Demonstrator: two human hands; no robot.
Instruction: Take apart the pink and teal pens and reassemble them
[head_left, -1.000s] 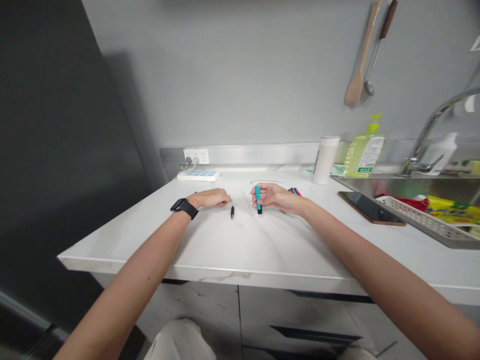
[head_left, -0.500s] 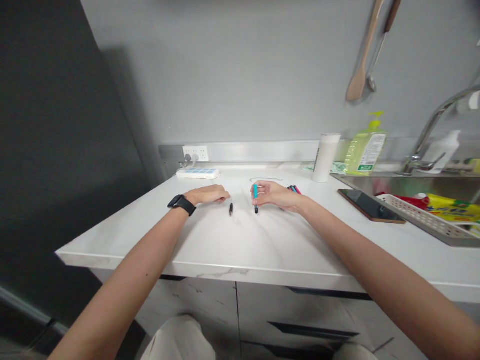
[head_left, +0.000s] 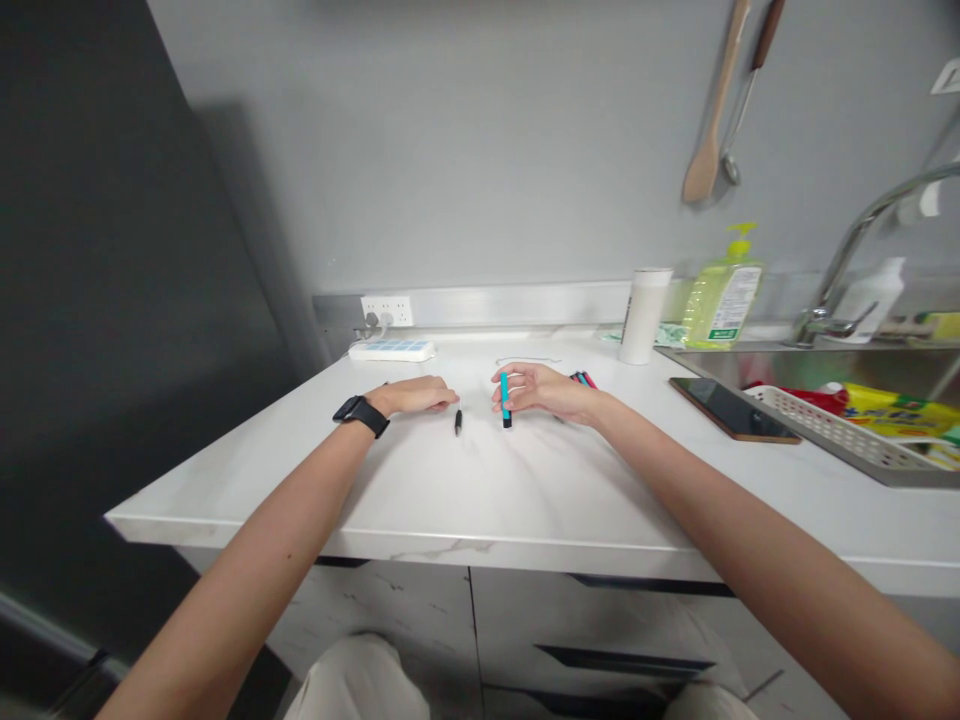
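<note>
My left hand point(head_left: 431, 393), with a black watch point(head_left: 361, 413) on the wrist, rests on the white countertop. Its fingers are curled together at the upper end of a slim pen point(head_left: 458, 422) with a dark grip, whose tip points toward me. Just to the right, my right hand point(head_left: 544, 392) holds a turquoise marker point(head_left: 505, 392) between thumb and fingers. The marker's black end points down, close to the counter. Behind the right wrist lie several markers point(head_left: 583, 380) with dark and pink parts, partly hidden by that hand.
A power strip point(head_left: 391, 350) sits at the back left below a wall socket point(head_left: 387, 311). To the right stand a white cylinder point(head_left: 645, 317) and a green soap bottle point(head_left: 724, 300). A phone point(head_left: 733, 408) lies beside the sink, near a white perforated tray point(head_left: 847, 432). The counter's front edge point(head_left: 480, 550) is before me.
The view has shifted slightly. My right hand has tilted the turquoise marker a little; the left hand and slim pen keep about the same place.
</note>
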